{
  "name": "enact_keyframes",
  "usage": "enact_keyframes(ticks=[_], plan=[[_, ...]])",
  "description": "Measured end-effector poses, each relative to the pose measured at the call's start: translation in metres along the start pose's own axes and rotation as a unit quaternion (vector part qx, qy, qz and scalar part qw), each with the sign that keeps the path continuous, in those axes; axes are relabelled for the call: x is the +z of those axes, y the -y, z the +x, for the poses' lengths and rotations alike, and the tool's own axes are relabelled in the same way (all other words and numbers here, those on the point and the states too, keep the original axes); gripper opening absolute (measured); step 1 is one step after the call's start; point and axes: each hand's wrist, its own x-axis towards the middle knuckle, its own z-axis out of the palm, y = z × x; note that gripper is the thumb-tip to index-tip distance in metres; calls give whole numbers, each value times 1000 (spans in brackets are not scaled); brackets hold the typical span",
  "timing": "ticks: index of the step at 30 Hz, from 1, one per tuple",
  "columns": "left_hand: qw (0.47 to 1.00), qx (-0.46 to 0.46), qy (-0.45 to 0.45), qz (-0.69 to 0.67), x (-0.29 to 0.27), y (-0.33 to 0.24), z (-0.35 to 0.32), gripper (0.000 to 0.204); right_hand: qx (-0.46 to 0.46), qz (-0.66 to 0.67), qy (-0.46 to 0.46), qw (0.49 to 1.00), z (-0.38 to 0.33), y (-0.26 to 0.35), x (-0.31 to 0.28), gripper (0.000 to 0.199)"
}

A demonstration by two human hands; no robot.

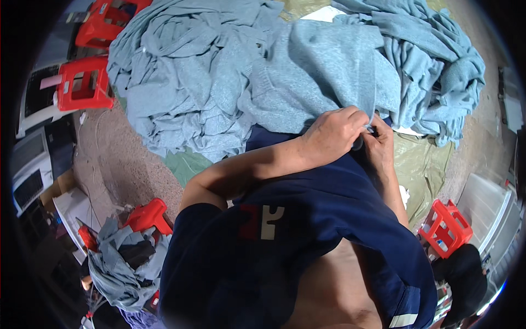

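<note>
A light blue-grey knit garment (323, 71) lies spread over my lap and the heap in front of me. My left hand (335, 134) is closed on its near edge, the fingers pinched together. Right beside it, my right hand (380, 143) also pinches the edge, its thumb and fingertips close to the left hand's. A straight ribbed band (370, 82) of the garment runs up and away from between the hands. A small dark round thing shows beneath the fingertips; I cannot tell what it is.
Heaps of similar knitwear lie to the left (186, 82) and right (460, 77). Olive plastic sheeting (422, 170) covers floor at the right. Red stools stand at left (85, 82) and right (446, 227). More clothes (123, 268) are piled at the lower left; a person in black (463, 279) is at the lower right.
</note>
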Motion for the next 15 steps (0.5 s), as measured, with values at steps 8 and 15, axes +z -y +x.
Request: enact_keyframes(ticks=[8, 15], plan=[[997, -10, -48, 54, -11, 13, -5, 9, -64, -68, -2, 996, 3, 23, 17, 32], [981, -175, -11, -79, -14, 12, -7, 4, -17, -26, -38, 999, 0, 21, 26, 20]])
